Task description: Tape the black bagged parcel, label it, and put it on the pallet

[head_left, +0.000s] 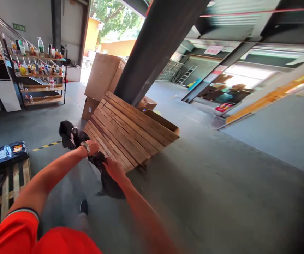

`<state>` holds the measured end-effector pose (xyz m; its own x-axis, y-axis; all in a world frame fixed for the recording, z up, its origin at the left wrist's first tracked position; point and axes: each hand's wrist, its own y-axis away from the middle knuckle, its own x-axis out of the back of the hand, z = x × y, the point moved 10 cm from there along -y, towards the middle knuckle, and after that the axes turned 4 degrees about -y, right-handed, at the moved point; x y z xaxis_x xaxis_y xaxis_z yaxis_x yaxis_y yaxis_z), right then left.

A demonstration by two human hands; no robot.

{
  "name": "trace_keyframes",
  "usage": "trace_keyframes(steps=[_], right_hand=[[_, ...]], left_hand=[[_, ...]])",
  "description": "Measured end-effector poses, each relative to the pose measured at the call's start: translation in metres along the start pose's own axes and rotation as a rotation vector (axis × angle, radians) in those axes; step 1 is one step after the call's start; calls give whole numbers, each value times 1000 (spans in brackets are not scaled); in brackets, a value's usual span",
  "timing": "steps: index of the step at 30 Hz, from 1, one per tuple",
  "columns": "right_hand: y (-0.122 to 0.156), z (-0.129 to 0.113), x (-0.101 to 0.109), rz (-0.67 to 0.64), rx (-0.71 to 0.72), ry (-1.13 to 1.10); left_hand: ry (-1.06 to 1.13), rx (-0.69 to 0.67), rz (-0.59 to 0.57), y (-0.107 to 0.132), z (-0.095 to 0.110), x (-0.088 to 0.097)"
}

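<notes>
Both my hands grip a black garment [73,135] held out in front of me above the concrete floor. My left hand [93,146], with a metal watch on the wrist, is closed on its upper part. My right hand [114,169] is closed on a lower fold, and a dark flap [109,185] hangs below it. Just beyond my hands stands a wooden pallet table [130,130]. My shoe [83,207] shows on the floor below the cloth.
Cardboard boxes [102,76] stand behind the wooden table beside a dark steel column [157,46]. A shelf of bottles [39,70] is at the back left. A pallet [6,187] with black packaged goods [3,153] lies at my left. Open concrete floor stretches to the right.
</notes>
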<state>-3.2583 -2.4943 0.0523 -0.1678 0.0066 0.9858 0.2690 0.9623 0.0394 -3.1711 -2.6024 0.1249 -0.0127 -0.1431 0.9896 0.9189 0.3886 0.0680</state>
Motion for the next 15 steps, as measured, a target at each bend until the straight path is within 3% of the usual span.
trace_keyframes(steps=[2, 4, 6, 8, 10, 12, 15], right_hand=[[-29, 49, -20, 27, -90, -52], [-60, 101, -38, 47, -161, -111], [-95, 145, -57, 46, -174, -151], [-134, 179, -75, 32, -167, -202], [-173, 203, -96, 6, -162, -251], [-211, 220, -121, -29, -177, -288], [-263, 241, -163, -82, -216, -320]], left_hand=[[7, -9, 89, -40, -1, 2], [68, -23, 211, -71, 0, -10], [213, -9, 246, -91, -5, -46], [393, 128, 55, -98, -24, -117], [500, 382, -154, -76, -52, -190], [519, 559, -313, -29, -72, -247], [507, 777, -494, 68, -88, -303]])
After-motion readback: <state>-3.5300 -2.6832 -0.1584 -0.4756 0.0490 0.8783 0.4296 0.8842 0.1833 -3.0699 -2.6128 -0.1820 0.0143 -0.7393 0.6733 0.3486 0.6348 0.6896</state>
